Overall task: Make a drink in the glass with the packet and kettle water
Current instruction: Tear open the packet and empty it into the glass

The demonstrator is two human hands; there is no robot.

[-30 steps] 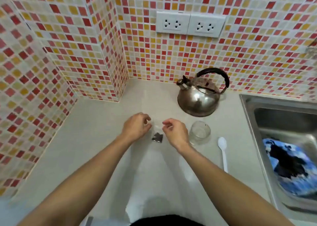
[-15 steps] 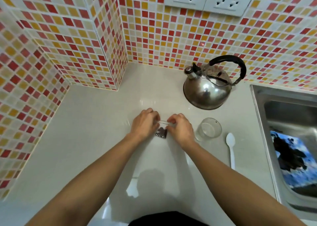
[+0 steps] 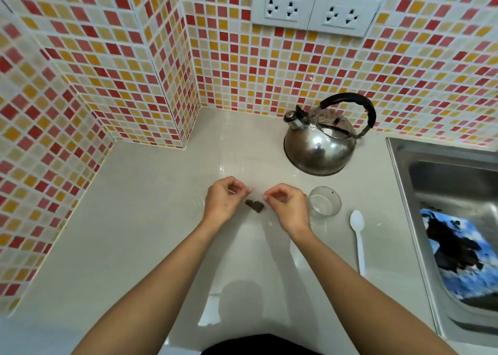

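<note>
**Pinching a clear packet between both hands above the counter**

Pinching its upper edge from either side, the left hand and right hand grasp a small transparent packet between thumb and fingertips. Its long axis runs roughly left to right between the hands; dark contents sag at its lower edge, just above the pale counter. The hands now stand further apart than half a second ago, when their fingertips nearly met. Just right of the right hand stands a clear glass, upright, with nothing visible inside. A white plastic spoon lies near it, bowl pointing away from the person. Behind the glass sits a steel kettle, spout to the left, black handle arched above. At the right edge, a steel sink holds a blue-and-black patterned item.
</note>
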